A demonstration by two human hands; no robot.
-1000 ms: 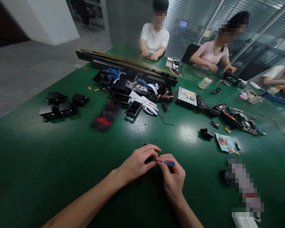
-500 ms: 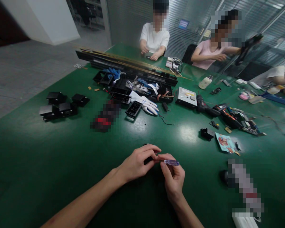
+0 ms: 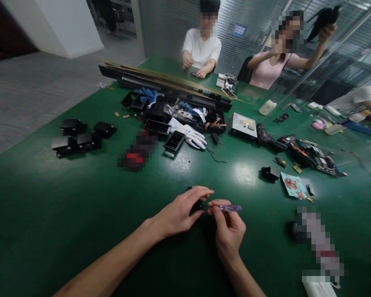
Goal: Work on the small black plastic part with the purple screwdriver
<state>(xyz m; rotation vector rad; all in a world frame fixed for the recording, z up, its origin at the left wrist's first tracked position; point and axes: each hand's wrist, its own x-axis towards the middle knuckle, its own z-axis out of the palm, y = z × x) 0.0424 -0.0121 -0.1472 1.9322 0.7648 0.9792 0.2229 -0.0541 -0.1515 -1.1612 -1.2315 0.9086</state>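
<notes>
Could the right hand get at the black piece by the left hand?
Probably yes: the right hand is close, holding a purple-handled tool, and the left hand leaves the black piece partly exposed on that side.

From where I stand, no lettering is legible. Clocked from the centre of view: blue sign (image 3: 240, 30), one o'clock, on the glass wall (image 3: 170, 31), blurred; metal box (image 3: 243, 126), between two and three, label unreadable; printed teal packet (image 3: 293, 185), between three and four, unreadable.
</notes>
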